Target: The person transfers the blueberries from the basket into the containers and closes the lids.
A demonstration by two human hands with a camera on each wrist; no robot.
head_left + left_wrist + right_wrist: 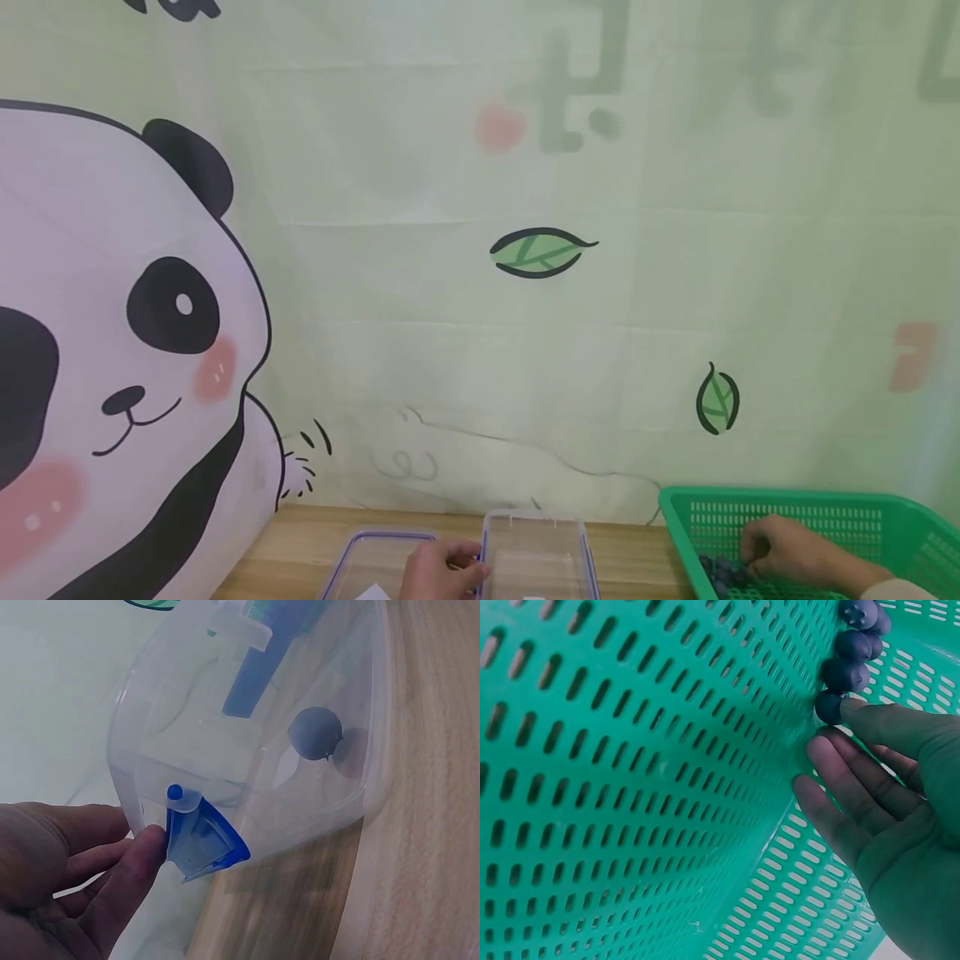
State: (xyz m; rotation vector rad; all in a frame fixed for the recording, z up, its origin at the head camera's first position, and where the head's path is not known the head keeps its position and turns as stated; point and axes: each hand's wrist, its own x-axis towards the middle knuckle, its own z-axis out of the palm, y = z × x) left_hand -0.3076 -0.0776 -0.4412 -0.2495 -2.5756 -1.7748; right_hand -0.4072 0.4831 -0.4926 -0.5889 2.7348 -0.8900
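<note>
Left hand: the left hand (pixel 438 571) rested at the near edge of the wooden table (pixel 637 554), between two clear plastic pieces. Its fingers were loosely bent, and in the left wrist view the thumb (pixel 127 877) pressed against a blue latch (pixel 202 844); I could not tell whether the other fingers gripped anything.

Clear container: the clear container (pixel 536 554) lay flat on the table just right of the left hand, its long axis running from the person toward the wall. The blue latch sat on its left long side, tilted outward toward the hand.

Inside the container: one round dark blue berry (pixel 315 733) lay on the container's floor, seen through the clear plastic in the left wrist view.

Lid: a second clear piece with a blue rim, the lid (pixel 367 562), lay just left of the hand, beside the container.

Right hand: the right hand (pixel 783 550) reached down into the green basket (pixel 825 504). Its fingers were mostly straight and relaxed, and one fingertip (pixel 855 712) touched the lowest berry; nothing was gripped.

Berries: a cluster of dark blue berries (pixel 847 671) sat in the basket's left near corner, against its slotted wall.

Basket: it stood at the right end of the table, well apart from the container.

Backdrop: a pale green cloth with a cartoon panda (pixel 112 358) and leaves hung behind the table.
</note>
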